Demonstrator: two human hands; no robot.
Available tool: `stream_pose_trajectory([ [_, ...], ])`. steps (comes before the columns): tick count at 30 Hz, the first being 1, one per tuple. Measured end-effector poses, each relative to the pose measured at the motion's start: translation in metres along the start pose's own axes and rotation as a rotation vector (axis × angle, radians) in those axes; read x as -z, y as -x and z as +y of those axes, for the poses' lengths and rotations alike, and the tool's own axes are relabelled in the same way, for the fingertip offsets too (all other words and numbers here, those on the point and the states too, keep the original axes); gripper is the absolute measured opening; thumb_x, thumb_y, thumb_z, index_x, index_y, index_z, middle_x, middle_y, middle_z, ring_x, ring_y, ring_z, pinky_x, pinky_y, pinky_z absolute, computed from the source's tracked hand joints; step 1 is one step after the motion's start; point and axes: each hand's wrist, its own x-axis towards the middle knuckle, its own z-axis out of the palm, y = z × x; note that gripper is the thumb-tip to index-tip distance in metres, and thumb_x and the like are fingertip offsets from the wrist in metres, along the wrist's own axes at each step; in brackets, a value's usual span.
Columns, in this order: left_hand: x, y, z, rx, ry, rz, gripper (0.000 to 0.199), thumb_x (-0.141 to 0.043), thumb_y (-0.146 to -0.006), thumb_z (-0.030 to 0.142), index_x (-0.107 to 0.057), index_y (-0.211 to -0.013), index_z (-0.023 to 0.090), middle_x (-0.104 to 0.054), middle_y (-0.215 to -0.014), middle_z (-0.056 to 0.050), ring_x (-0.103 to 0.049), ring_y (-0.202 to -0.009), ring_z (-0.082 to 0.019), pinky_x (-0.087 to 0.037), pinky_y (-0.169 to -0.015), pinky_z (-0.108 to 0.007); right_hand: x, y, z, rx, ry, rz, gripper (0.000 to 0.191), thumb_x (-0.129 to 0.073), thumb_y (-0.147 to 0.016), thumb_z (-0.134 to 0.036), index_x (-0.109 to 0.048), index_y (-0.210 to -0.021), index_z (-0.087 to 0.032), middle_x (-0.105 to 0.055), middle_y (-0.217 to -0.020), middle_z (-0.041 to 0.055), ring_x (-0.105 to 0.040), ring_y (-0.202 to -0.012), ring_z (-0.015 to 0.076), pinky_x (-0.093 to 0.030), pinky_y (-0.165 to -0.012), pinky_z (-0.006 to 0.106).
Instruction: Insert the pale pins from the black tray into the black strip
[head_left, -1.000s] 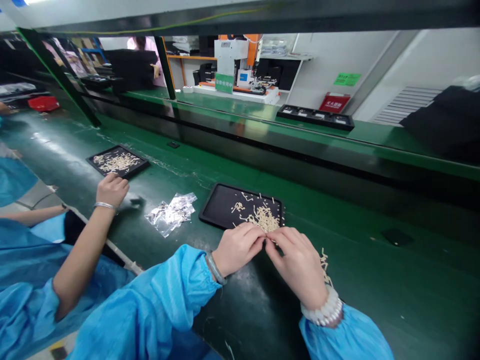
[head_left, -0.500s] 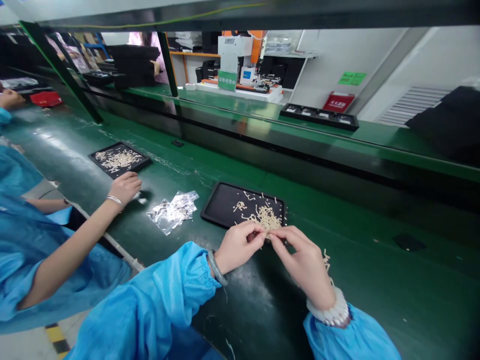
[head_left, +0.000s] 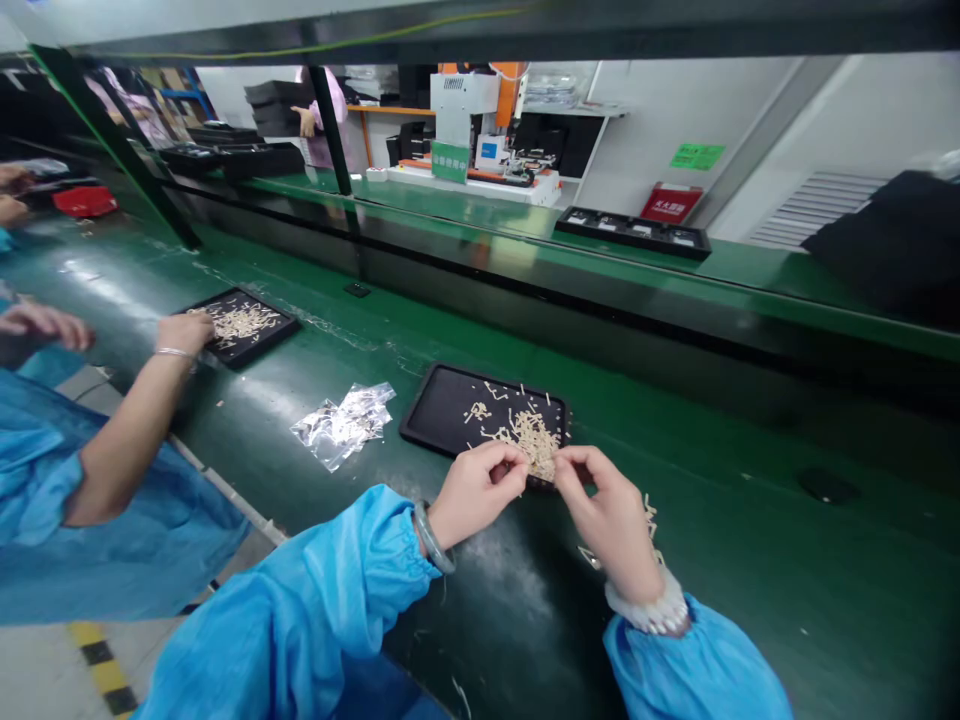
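A black tray (head_left: 442, 408) lies on the green bench before me, with a pile of small beige strips (head_left: 535, 438) heaped at its right end. Over the tray's near edge, my left hand (head_left: 474, 496) is closed in a pinch of thumb and fingertips. My right hand (head_left: 611, 522) pinches too, a short gap to the right, near the tray's front right corner. Whatever sits between either set of fingertips is too small to make out. More strips (head_left: 650, 514) lie on the bench, partly hidden behind my right hand.
Clear plastic bags (head_left: 345, 425) lie left of the tray. Farther left, a co-worker's hand (head_left: 184, 332) reaches to another black tray (head_left: 259, 348) of strips. A raised ledge (head_left: 480, 270) runs along the back, with a long parts tray (head_left: 634, 232) behind it.
My hands have parted: the right has drawn slightly right, away from the left, which stays about where it was. The co-worker's hand has moved left and back to the other tray.
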Motion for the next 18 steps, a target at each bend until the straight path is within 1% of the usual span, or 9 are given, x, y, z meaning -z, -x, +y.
stream_pose_trajectory([
  [2,0.0,-0.001,-0.001,0.031,0.047,-0.007,0.011,-0.05,-0.08,0.02,-0.059,-0.077,0.015,-0.056,-0.071,0.0,-0.048,-0.062,-0.01,-0.039,-0.058,-0.02,0.003,-0.003,0.008,-0.078,0.058,0.029,0.019,-0.048,-0.084,-0.035,-0.058,-0.078,-0.02,-0.064,-0.069,0.0007,-0.059,-0.059,0.0146,-0.045,-0.058,0.025],
  [4,0.0,-0.003,-0.002,0.047,0.066,-0.004,0.011,-0.05,-0.08,0.021,-0.058,-0.077,0.015,-0.056,-0.072,0.0,-0.048,-0.063,-0.01,-0.04,-0.06,-0.02,0.005,-0.005,0.016,-0.122,0.175,0.043,0.022,-0.05,-0.082,-0.04,-0.059,-0.075,-0.021,-0.064,-0.066,0.0004,-0.059,-0.057,0.0157,-0.043,-0.055,0.026],
  [6,-0.001,-0.003,-0.004,0.058,0.061,0.005,0.012,-0.049,-0.082,0.022,-0.058,-0.078,0.015,-0.056,-0.073,0.0,-0.049,-0.065,-0.01,-0.04,-0.06,-0.02,0.005,-0.006,0.024,-0.129,0.294,0.048,0.022,-0.051,-0.081,-0.04,-0.06,-0.075,-0.021,-0.064,-0.063,0.0006,-0.06,-0.055,0.017,-0.041,-0.052,0.027],
  [8,-0.001,-0.004,-0.005,0.062,0.044,0.008,0.014,-0.048,-0.083,0.025,-0.057,-0.08,0.016,-0.056,-0.073,0.0,-0.049,-0.066,-0.011,-0.041,-0.061,-0.021,0.004,-0.007,0.031,-0.085,0.326,0.036,0.019,-0.047,-0.082,-0.033,-0.061,-0.083,-0.02,-0.067,-0.071,0.0029,-0.061,-0.059,0.0183,-0.042,-0.053,0.028],
  [11,-0.001,-0.003,-0.007,0.039,0.02,-0.012,0.015,-0.045,-0.085,0.025,-0.057,-0.083,0.016,-0.056,-0.077,-0.001,-0.05,-0.069,-0.012,-0.041,-0.064,-0.022,0.002,-0.007,0.037,0.021,0.243,-0.028,0.025,-0.04,-0.084,-0.024,-0.061,-0.096,-0.018,-0.068,-0.094,0.0071,-0.064,-0.08,0.0199,-0.047,-0.069,0.032],
  [13,-0.001,-0.003,-0.008,0.013,0.004,-0.033,0.015,-0.044,-0.086,0.025,-0.056,-0.084,0.016,-0.055,-0.078,-0.001,-0.05,-0.07,-0.012,-0.041,-0.065,-0.023,0.001,-0.008,0.038,0.045,0.174,-0.058,0.025,-0.039,-0.085,-0.024,-0.061,-0.097,-0.018,-0.067,-0.1,0.0074,-0.062,-0.089,0.0202,-0.047,-0.077,0.034],
  [15,-0.002,-0.003,-0.008,-0.007,-0.004,-0.053,0.015,-0.043,-0.087,0.024,-0.055,-0.083,0.016,-0.055,-0.078,-0.001,-0.049,-0.071,-0.012,-0.041,-0.066,-0.023,0.002,-0.009,0.036,0.046,0.114,-0.056,0.024,-0.042,-0.087,-0.028,-0.061,-0.097,-0.019,-0.066,-0.1,0.0077,-0.061,-0.091,0.0206,-0.047,-0.078,0.034],
  [18,-0.001,-0.003,-0.007,-0.025,-0.003,-0.07,0.015,-0.041,-0.087,0.024,-0.053,-0.083,0.017,-0.054,-0.079,-0.001,-0.049,-0.071,-0.012,-0.041,-0.066,-0.023,0.003,-0.009,0.03,0.028,0.023,-0.05,0.025,-0.046,-0.086,-0.035,-0.062,-0.096,-0.019,-0.065,-0.1,0.0087,-0.061,-0.091,0.0216,-0.048,-0.075,0.035],
])
